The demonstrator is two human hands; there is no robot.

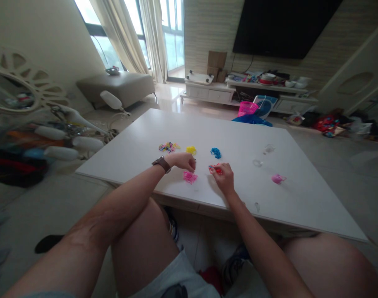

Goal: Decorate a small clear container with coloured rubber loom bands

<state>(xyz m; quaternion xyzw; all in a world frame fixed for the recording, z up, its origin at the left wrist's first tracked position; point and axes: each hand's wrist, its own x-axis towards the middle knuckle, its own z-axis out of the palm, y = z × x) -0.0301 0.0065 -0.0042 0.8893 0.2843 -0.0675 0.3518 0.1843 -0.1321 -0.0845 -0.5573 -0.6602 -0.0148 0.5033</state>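
Note:
My left hand (186, 161), with a dark watch at the wrist, is closed above the table between the yellow pile of small rubber bands (191, 150) and the pink pile of bands (190, 177). Whatever its curled fingers may hold is hidden. My right hand (224, 179) is pinched at the red pile of bands (216, 169), partly covering it. A tiny bluish rubber band (210, 167) shows at its fingertips. Farther back lie a blue pile of bands (216, 153) and a mixed-colour pile (168, 147).
The white table (300, 207) also bears a pink round object (278, 179), a clear ring-like piece (257, 163), a crumpled clear piece (269, 149) and a small clear item (257, 206) near the front edge. A lamp (83, 124) stands left; a pink basket (247, 108) is beyond.

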